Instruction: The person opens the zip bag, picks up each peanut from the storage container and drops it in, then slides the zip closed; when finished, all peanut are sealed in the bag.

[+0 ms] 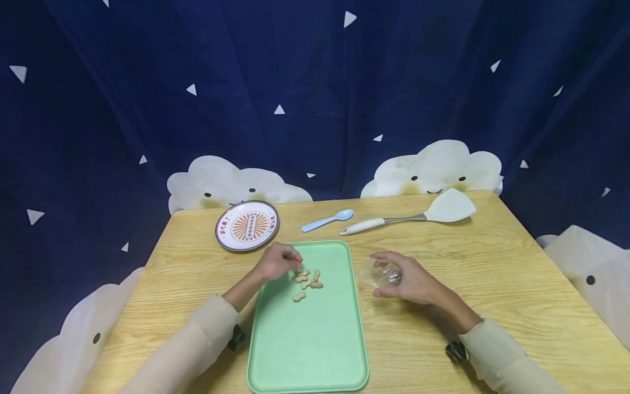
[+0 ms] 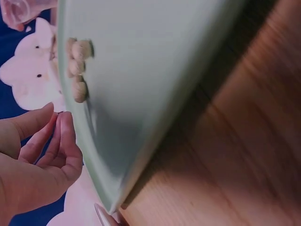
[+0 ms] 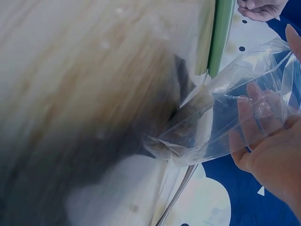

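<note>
Over the far left part of the green tray (image 1: 310, 339) hovers my left hand (image 1: 279, 261), its fingers bent and the thumb close to the fingertips. Nothing shows between them in the left wrist view. Just right of and below those fingertips, several peanuts (image 1: 316, 285) lie in a loose group on the tray. Off the tray's right side, my right hand (image 1: 410, 278) grips a clear plastic bag (image 3: 230, 117) between thumb and fingers. Brownish shapes show through the bag's lower end in the right wrist view, too blurred to make out.
A white plate (image 1: 231, 234) with a red and orange print sits beyond the tray's far left corner. Behind the tray lie a light blue spoon (image 1: 327, 220) and a white spatula (image 1: 448, 207). A dark blue curtain (image 1: 315, 82) hangs behind the wooden table (image 1: 492, 262).
</note>
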A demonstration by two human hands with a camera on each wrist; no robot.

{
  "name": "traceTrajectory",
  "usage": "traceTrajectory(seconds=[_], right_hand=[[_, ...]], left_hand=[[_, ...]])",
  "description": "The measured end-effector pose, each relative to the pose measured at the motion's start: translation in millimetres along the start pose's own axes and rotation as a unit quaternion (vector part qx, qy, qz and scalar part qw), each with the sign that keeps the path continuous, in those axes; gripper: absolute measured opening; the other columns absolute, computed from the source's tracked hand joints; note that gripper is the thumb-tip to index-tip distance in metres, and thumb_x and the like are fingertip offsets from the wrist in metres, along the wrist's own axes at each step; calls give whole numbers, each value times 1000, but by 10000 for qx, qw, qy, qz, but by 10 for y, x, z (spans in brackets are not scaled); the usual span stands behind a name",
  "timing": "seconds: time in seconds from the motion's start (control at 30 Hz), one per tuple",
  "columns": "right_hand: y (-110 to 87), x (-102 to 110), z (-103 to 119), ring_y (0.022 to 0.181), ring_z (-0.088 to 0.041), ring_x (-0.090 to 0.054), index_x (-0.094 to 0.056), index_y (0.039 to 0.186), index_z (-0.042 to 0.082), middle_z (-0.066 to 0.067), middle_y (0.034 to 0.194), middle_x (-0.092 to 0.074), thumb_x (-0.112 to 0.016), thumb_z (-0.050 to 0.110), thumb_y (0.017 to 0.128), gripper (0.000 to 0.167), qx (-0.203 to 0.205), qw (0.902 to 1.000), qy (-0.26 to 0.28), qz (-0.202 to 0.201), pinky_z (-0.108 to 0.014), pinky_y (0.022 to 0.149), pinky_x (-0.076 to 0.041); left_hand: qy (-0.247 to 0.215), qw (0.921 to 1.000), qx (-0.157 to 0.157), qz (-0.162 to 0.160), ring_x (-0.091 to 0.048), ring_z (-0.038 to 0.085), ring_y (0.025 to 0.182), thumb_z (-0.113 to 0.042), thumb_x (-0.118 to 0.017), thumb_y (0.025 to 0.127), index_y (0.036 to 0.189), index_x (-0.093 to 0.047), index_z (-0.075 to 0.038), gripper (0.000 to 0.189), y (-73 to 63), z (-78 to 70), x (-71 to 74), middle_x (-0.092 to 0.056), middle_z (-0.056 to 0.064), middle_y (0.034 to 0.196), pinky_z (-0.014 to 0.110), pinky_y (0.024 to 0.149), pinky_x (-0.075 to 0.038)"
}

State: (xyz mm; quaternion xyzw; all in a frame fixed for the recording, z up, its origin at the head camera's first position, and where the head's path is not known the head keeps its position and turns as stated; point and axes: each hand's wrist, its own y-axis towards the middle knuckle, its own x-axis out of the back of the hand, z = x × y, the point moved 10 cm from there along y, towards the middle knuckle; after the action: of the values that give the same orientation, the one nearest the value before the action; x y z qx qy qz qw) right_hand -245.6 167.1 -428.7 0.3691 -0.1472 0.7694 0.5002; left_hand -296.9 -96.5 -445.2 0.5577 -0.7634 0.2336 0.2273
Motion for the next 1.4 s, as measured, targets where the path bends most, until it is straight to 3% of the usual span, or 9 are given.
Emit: traceTrajectory(seconds=[0.2,0.43,0.93,1.13,1.4], right_hand=[[0,4,-9,110,-23,-58,-53,131,14,-2,114,-66,-83,43,68,75,-37,10000,18,-3,-49,92,-44],[0,5,-15,111,-25,-58,-52,132,11,-4,114,-66,-81,44,70,76,-14,10000,-6,17,-50,92,-44],[9,0,-6,111,-26,-58,-52,132,12,-4,115,-66,-81,44,70,76,-36,10000,32,53,-51,92,-44],[4,-1,-12,112,-25,-58,-52,132,13,-4,115,-66,-82,44,69,76,-69,10000,20,55,-50,93,-43],[8,3,-12,111,-25,-58,-52,132,13,-5,114,-66,-81,45,69,76,-29,10000,-15,45,-50,93,-43]], left_hand=[[297,9994,127,157,-60,10,66,-1,-75,75,83,-72,-3,9,23,64,-88,-71,6,77,21,60,-48],[353,9988,205,278,-59,9,63,-1,-75,75,80,-72,-3,6,34,76,-179,-70,4,71,21,56,-46],[286,9991,170,263,-60,12,74,-4,-74,77,83,-71,-7,8,41,24,-76,-68,2,79,23,63,-48],[166,9996,-19,232,-61,10,73,-8,-74,79,83,-73,-8,5,25,-119,-39,-70,2,81,23,62,-48],[-175,9961,-761,417,-64,8,71,-9,-71,83,86,-74,-4,6,-18,-482,-130,-73,10,89,23,67,-51]])
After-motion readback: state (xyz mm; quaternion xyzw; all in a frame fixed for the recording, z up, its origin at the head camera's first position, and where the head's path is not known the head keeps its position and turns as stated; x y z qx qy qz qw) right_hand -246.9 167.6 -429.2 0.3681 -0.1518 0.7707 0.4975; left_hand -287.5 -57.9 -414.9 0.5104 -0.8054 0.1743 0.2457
